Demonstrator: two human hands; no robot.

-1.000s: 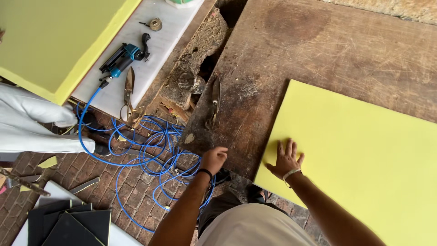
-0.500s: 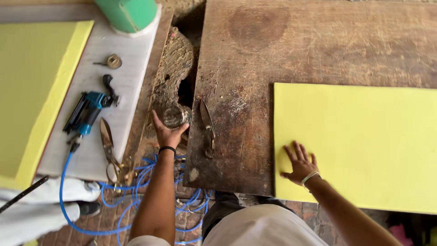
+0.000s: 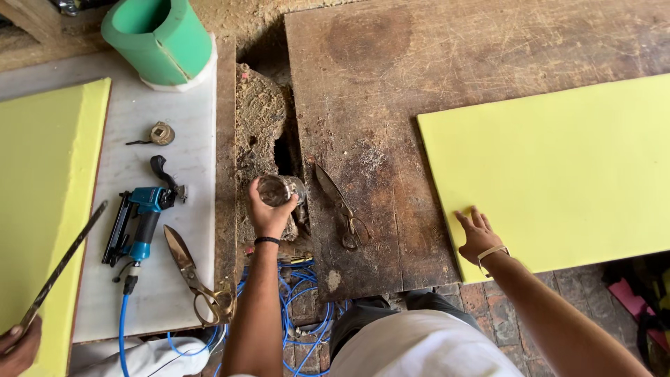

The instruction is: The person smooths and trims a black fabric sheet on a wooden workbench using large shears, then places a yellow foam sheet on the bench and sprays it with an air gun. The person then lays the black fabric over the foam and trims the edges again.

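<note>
Left grip (image 3: 271, 213) wraps around small glass jar (image 3: 274, 190), jar mouth up, at crumbling gap between white counter (image 3: 188, 174) and dark wooden counter (image 3: 363, 132). Right grip (image 3: 477, 234) flat, fingers spread, holds nothing, presses near edge of yellow foam sheet (image 3: 558, 167). Brass shears (image 3: 338, 202) lie just right of jar, long axis toward person, left hand nearer. Bare wood beyond shears. Blue nailer (image 3: 139, 220) well left.

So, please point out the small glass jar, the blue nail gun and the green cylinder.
small glass jar (image 3: 274, 190), head view, on its open rim.
blue nail gun (image 3: 145, 218), head view, on its handle.
green cylinder (image 3: 174, 47), head view, on its outer wall.
</note>
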